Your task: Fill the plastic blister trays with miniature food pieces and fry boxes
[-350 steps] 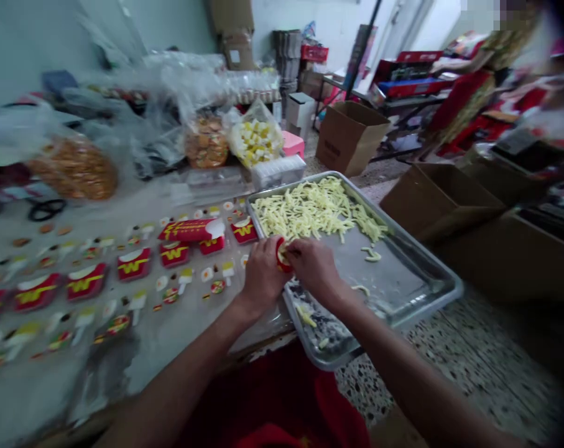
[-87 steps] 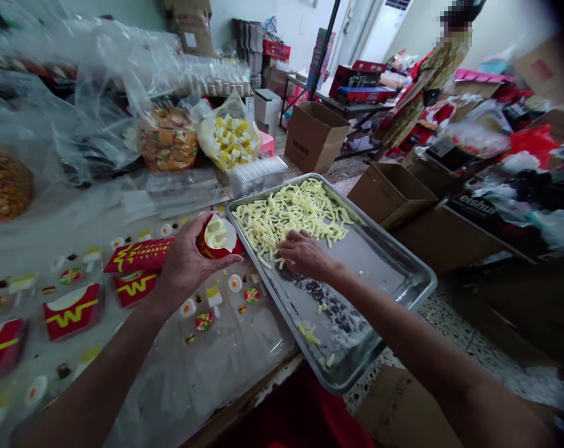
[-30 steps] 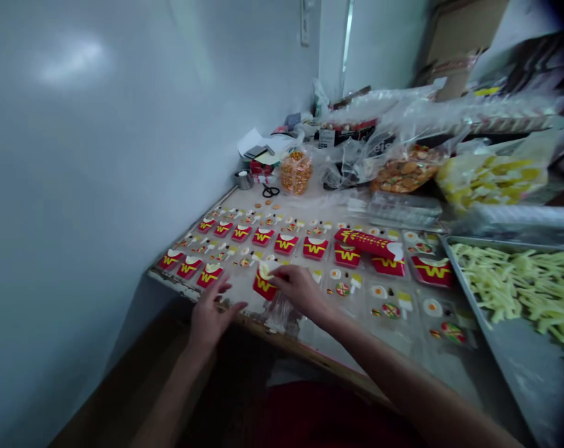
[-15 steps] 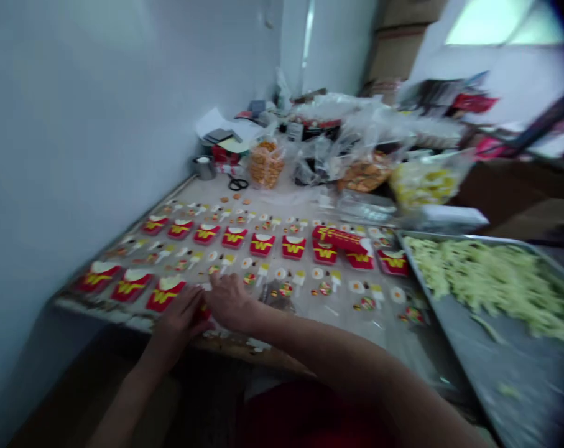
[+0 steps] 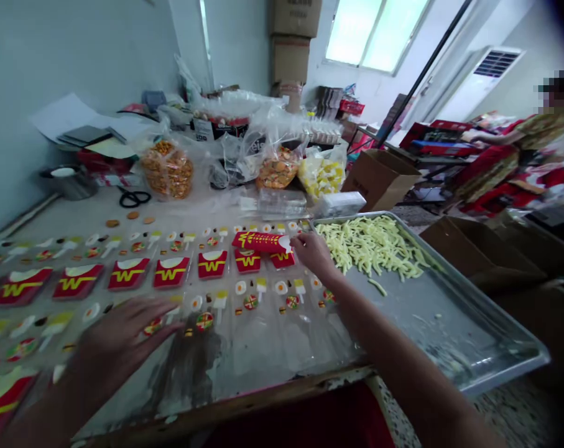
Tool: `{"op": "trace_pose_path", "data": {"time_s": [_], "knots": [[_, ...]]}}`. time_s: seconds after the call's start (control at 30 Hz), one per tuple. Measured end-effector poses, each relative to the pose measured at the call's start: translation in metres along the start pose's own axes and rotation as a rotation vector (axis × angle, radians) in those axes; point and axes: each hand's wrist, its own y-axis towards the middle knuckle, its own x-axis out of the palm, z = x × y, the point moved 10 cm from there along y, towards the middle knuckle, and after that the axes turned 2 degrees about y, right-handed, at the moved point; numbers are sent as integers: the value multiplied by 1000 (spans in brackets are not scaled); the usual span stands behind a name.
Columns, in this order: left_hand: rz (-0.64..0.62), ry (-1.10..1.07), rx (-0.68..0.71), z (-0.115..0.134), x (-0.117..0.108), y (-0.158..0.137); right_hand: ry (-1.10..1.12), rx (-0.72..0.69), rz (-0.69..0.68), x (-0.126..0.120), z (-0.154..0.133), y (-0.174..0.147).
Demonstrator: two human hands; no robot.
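My right hand (image 5: 313,256) reaches to the middle right of the table. Its fingertips pinch the white end of a red fry carton (image 5: 258,241), which lies flat across other red cartons. My left hand (image 5: 118,342) hovers over clear plastic bags in the front row, its thumb and fingers apart and nothing in them. Under and around it are small toy foods: fried eggs, ice pops and a round pizza-like piece (image 5: 204,321). A row of red cartons with a yellow W (image 5: 172,272) runs behind. Another carton (image 5: 6,398) is cut off at the lower left.
Right of the bags stands a metal tray (image 5: 431,311) with pale fry-shaped pieces (image 5: 370,246). At the back are filled plastic bags (image 5: 167,171), scissors (image 5: 135,198) and a metal cup (image 5: 71,182). Cardboard boxes (image 5: 379,177) stand beyond; another person (image 5: 505,146) works at far right.
The view has swung right. My hands, together on a red carton at the front row before, are now apart. My right hand has moved to the carton lying across the others; my left hand has let go.
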Motion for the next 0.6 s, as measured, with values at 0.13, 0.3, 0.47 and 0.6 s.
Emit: {"op": "trace_pose_path", "data": {"time_s": [0.13,0.3,0.47,0.6], "knots": [[-256,-6,300,77,126,143,-51,135,-181,30,17,28],[-570,-80,387,106,246,213,41,239,-217,51,16,27],[-590,-153,331,88,258,223,-70,171,-82,17,14,12],[-505,-195,341,110,245,210,-282,-22,67,-27,-10,-25]]}}
